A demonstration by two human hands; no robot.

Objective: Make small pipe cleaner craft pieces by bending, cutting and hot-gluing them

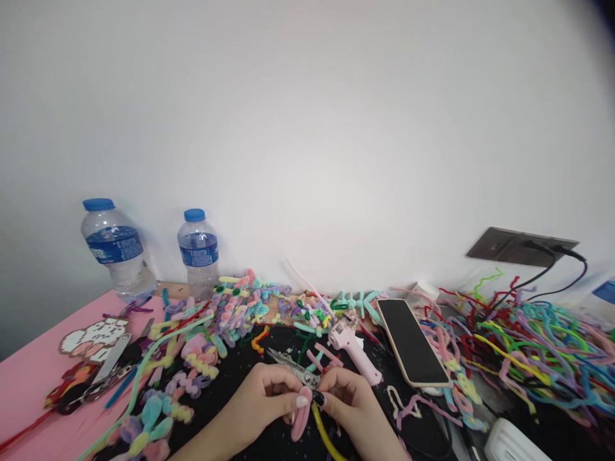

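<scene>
Pinching pink loop [300, 426], upper part in left hand [273, 396]

Craft workspace: pipe cleaners [541, 352], glue gun [356, 354]

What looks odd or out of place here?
The tangled heap of fuzzy stems, far right of the right hand: colours lie jumbled together, and a black cord from the wall socket runs in among them.

One head-worn camera looks forward and down, from the near side of the pink glue gun [356, 355], closely over the left hand [271, 396] and the right hand [344, 398], toward the wall [307, 153] behind this gun.
</scene>
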